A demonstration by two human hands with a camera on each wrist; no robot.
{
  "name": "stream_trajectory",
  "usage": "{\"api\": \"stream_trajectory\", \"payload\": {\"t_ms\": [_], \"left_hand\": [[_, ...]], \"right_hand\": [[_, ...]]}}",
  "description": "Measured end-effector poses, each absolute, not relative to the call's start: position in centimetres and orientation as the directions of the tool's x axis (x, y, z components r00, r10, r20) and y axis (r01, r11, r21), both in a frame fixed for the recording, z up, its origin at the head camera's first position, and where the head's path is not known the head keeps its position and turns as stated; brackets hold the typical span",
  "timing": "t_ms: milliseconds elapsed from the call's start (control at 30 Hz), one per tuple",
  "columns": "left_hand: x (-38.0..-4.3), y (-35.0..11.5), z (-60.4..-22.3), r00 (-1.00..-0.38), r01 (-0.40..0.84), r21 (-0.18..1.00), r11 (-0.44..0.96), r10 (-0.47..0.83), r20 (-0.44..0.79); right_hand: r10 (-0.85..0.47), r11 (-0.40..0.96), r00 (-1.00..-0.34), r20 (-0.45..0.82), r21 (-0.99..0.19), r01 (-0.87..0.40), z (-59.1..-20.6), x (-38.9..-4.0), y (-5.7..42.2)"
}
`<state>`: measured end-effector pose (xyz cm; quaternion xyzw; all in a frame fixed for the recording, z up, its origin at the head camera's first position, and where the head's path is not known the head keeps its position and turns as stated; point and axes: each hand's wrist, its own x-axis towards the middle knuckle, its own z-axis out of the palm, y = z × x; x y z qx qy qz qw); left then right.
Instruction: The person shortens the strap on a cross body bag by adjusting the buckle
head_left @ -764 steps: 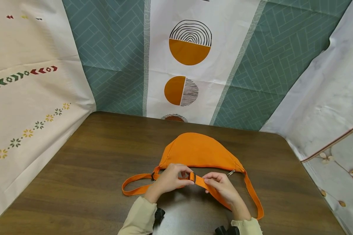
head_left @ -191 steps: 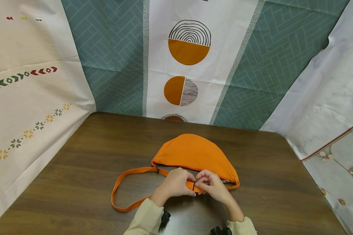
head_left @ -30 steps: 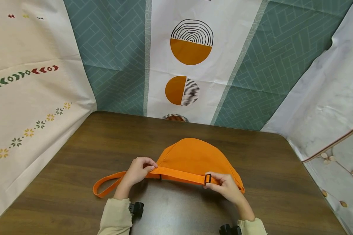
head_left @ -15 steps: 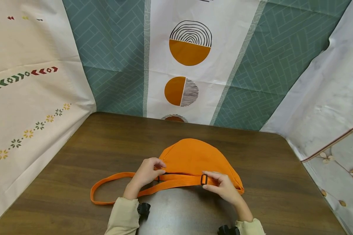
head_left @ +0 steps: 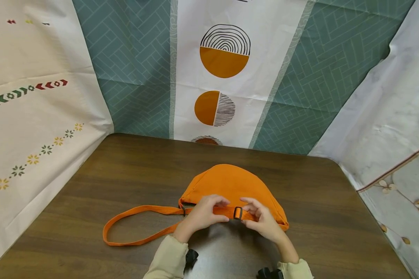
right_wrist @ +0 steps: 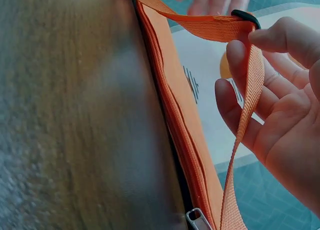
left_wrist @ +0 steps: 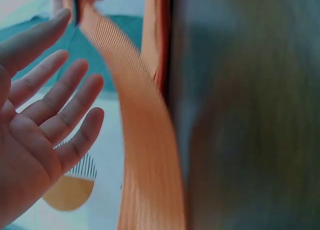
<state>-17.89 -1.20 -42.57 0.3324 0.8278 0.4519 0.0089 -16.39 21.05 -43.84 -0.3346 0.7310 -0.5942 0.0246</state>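
Observation:
An orange waist bag (head_left: 230, 182) lies on the table, its curved side away from me. Its webbing strap (head_left: 157, 209) makes a loop to the left and runs back along the bag's near edge. On that strap sits a black slider buckle (head_left: 240, 213). My right hand (head_left: 267, 223) pinches the strap beside the slider between thumb and fingers, as the right wrist view shows. My left hand (head_left: 204, 213) is just left of the slider, thumb and fingers spread, with the strap passing beside them in the left wrist view. A metal zipper pull (right_wrist: 199, 220) hangs at the bag's zipped edge.
The bag rests on a dark wooden table (head_left: 125, 170). A patterned cloth (head_left: 136, 77) hangs behind the table's far edge, with light fabric at both sides. A second black strap fitting (head_left: 184, 211) is near the bag's left corner.
Over the last second my left hand has let go of the strap and moved right, close to the slider. The right hand has shifted slightly left with the slider; the strap's left loop has widened.

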Motion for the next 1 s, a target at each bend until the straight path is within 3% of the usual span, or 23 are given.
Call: {"api": "stream_trajectory", "payload": {"t_ms": [500,833,1000], "left_hand": [[-17.7,0.7,-42.2,-0.751,0.576,0.733,0.363,0.59,0.298],[-17.8,0.5,-42.5,-0.756,0.571,0.743,0.349,0.577,0.31],[-17.7,0.6,-42.4,-0.76,0.551,0.763,0.338,0.581,0.291]], "right_hand": [[-0.556,0.003,-0.773,0.306,-0.929,-0.37,-43.7,-16.6,20.8],[-0.562,0.215,-0.821,0.096,-0.942,-0.257,-43.3,-16.5,22.3],[-0.48,0.245,-0.868,0.127,-0.931,-0.271,-43.3,-16.4,22.3]]}}
